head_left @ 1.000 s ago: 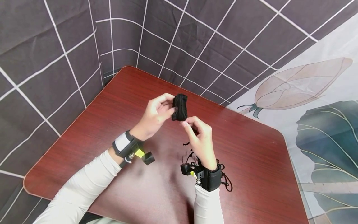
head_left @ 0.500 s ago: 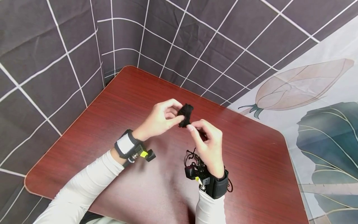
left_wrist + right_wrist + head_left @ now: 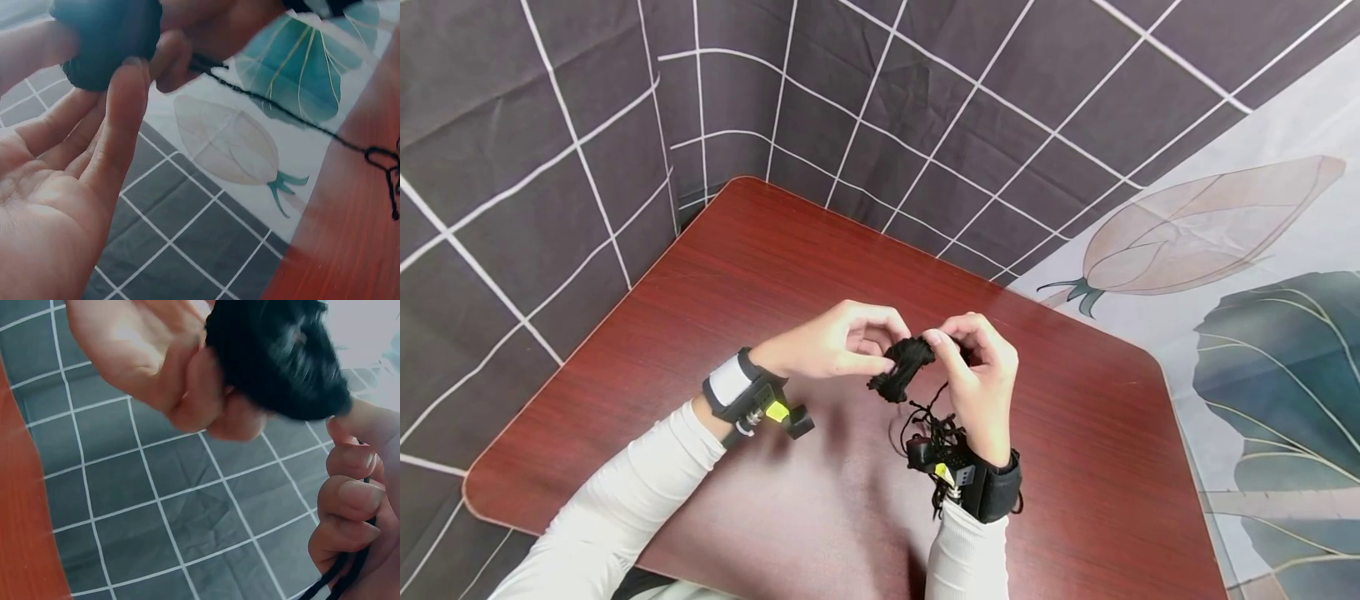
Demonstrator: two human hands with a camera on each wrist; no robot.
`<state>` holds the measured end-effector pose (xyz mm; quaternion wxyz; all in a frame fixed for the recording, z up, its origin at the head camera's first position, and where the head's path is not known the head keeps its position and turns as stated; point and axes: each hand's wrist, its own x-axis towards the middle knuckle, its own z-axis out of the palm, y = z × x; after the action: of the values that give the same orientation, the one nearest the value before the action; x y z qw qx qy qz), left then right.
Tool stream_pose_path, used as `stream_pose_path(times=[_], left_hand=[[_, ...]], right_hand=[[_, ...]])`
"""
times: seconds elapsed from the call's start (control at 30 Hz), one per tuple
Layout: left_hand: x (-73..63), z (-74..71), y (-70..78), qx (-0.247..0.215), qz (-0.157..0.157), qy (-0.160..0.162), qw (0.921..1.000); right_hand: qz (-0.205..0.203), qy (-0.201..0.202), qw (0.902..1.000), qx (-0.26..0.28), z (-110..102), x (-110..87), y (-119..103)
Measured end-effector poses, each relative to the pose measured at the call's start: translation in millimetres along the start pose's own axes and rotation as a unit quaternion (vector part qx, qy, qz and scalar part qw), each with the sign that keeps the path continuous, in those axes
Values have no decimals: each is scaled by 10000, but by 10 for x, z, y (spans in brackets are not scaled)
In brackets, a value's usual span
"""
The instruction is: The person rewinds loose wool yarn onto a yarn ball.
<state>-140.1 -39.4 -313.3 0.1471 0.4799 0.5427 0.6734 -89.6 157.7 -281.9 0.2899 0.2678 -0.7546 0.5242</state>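
Clock bearings are taken from the bundle in the head view, twelve at the top.

Item: a compact, soft-looking bundle of black, stringy material (image 3: 904, 367), held between both hands above the reddish-brown wooden table (image 3: 760, 250). It is tilted, its lower end toward seven o'clock. A loose tangle of thin black knotted cord (image 3: 936, 433) hangs at five o'clock, just beside the right wrist camera (image 3: 919, 452).

Handling, as judged: the bundle should be pinched firmly enough that its strands do not slip, yet without crushing it. One hand should bear it while the other adjusts, so that it is never unsupported. The tangle should be kept off the right wrist camera, where a loop could snag, and the trailing line (image 3: 294, 114) free of sharp pulls.

Left hand (image 3: 835, 342), between nine and ten o'clock: thumb and forefinger pinch the bundle; the remaining fingers are bent behind it. The forearm runs away toward eight o'clock.

Right hand (image 3: 985, 375), at three o'clock: thumb and forefinger pinch the bundle's two-o'clock edge. The other fingers are curled inward, with two cord strands passing beneath them. The forearm drops toward six o'clock. Exact fingertip contact there cannot be told.
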Motion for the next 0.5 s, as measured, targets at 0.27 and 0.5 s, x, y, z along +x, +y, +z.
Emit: stream_pose_path(times=[0.27,0.5], left_hand=[[1,-3,-13,-381,571,998,9926],[22,-18,12,-372,695,2445,9664]], right_hand=[[200,-302,9991,-218,112,-9,150],[186,-978,9926,-689,236,-15,156]])
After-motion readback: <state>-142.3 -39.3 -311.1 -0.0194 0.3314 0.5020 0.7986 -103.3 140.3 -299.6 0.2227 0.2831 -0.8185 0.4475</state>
